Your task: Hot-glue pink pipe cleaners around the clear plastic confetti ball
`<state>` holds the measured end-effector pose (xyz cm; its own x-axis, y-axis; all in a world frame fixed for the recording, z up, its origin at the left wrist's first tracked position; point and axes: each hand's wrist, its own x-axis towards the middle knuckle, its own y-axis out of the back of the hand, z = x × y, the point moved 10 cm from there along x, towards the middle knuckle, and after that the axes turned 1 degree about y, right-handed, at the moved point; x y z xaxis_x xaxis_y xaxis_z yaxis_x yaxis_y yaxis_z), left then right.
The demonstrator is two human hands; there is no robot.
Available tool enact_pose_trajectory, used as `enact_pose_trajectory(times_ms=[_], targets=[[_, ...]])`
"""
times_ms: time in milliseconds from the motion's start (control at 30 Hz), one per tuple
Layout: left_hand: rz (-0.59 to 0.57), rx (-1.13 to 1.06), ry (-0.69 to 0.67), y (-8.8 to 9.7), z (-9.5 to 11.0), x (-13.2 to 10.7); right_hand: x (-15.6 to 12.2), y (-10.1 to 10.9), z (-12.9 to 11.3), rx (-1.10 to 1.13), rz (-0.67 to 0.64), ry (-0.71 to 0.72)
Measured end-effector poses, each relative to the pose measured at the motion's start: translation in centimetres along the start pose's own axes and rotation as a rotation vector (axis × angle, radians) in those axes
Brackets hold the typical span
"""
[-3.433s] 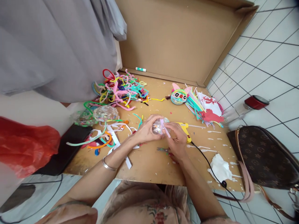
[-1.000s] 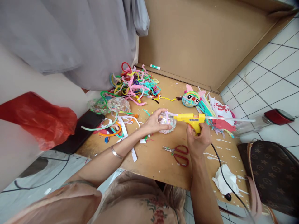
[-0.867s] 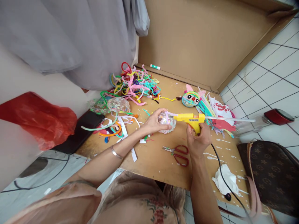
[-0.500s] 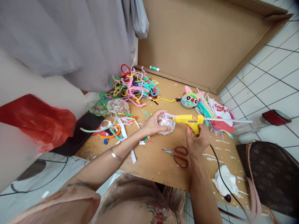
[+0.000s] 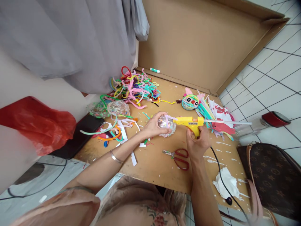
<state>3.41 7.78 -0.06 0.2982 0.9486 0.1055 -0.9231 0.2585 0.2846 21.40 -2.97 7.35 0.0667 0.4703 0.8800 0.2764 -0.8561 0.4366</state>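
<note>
My left hand (image 5: 155, 124) is closed around a clear, shiny ball (image 5: 167, 126) with a pale lilac pipe cleaner lying across its top. A yellow glue gun (image 5: 191, 122) is gripped in my right hand (image 5: 199, 139), its nozzle at the ball's right side by the pipe cleaner. Out of the gun's back sticks a long clear glue stick (image 5: 227, 121). Whether the nozzle touches the ball I cannot tell. Below the ball lie red-handled scissors (image 5: 180, 157). Behind the gun sits a multicoloured ball with a face (image 5: 190, 101), made of wound strands.
Tangled pipe cleaners (image 5: 134, 86) are heaped at the back left, with another clear ball (image 5: 118, 108) before them. White paper strips (image 5: 133, 157) lie left of the scissors. A black cord (image 5: 219, 168) passes a crumpled tissue (image 5: 225, 183). A brown handbag (image 5: 270, 175) stands at right.
Both hands, the ball and the glue gun hold nearly the same places. The whole view has shifted very slightly.
</note>
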Motion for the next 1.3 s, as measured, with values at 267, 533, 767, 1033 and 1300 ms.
enact_pose_trajectory(times_ms=[267, 533, 767, 1033, 1300], targets=[[0.004, 0.005, 0.007, 0.0, -0.2, 0.0, 0.0, 0.2, 0.2, -0.006, 0.046, -0.033], [0.004, 0.006, 0.008, 0.0, -0.2, 0.1, -0.1, 0.0, -0.1, -0.042, 0.033, -0.004], [-0.010, 0.002, 0.016, -0.2, -0.1, 0.0, -0.1, 0.2, 0.0, -0.052, 0.052, -0.025], [0.002, 0.013, -0.004, -0.1, -0.2, 0.1, -0.1, 0.1, 0.0, -0.037, 0.033, -0.048], [-0.009, 0.030, -0.010, -0.1, 0.2, 0.0, -0.5, -0.3, 1.2, -0.021, 0.027, -0.135]])
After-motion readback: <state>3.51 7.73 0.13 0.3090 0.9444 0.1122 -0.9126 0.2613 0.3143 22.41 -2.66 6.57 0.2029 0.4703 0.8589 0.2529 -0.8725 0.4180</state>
